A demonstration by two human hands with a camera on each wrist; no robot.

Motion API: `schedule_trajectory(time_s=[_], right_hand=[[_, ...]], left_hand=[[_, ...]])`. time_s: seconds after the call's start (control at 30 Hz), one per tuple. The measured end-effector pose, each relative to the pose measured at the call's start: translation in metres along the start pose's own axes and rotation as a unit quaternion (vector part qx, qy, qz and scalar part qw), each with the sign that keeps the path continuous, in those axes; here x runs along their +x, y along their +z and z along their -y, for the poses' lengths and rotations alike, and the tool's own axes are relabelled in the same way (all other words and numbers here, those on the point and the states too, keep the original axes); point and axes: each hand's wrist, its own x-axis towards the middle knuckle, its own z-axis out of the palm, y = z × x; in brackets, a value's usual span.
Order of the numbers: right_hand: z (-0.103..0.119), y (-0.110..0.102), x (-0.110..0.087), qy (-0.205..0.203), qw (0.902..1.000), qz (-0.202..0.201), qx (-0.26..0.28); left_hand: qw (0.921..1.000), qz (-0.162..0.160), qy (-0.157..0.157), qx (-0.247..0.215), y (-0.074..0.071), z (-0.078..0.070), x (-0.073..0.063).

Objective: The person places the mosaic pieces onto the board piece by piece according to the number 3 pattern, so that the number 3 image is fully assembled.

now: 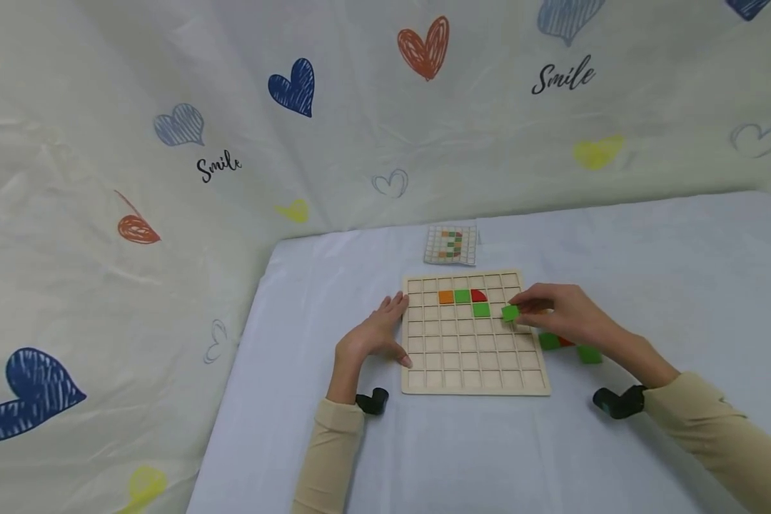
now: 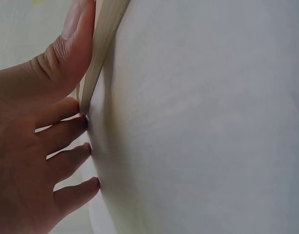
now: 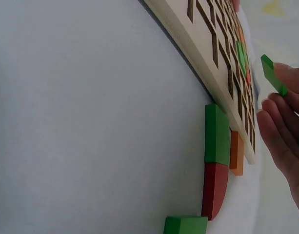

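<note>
Head view | right hand (image 1: 562, 314) pinches green tile (image 1: 510, 313) above grid board (image 1: 475, 382) | left hand (image 1: 375, 335) relaxed, touching board's edge

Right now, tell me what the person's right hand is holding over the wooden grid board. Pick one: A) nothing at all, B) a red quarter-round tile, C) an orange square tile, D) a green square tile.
D: the right hand pinches a green tile at its fingertips above the right side of the board, while the left hand rests against the board's left edge.
</note>
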Motion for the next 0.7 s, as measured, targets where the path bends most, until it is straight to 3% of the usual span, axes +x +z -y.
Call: schedule_trajectory(time_s=[0.7], right_hand=[[0.018,0.028,0.023,-0.021,0.9989,0.033,0.025]], left_hand=[[1.0,-0.002,0.003,0.0,0.001,-0.001,0.0]])
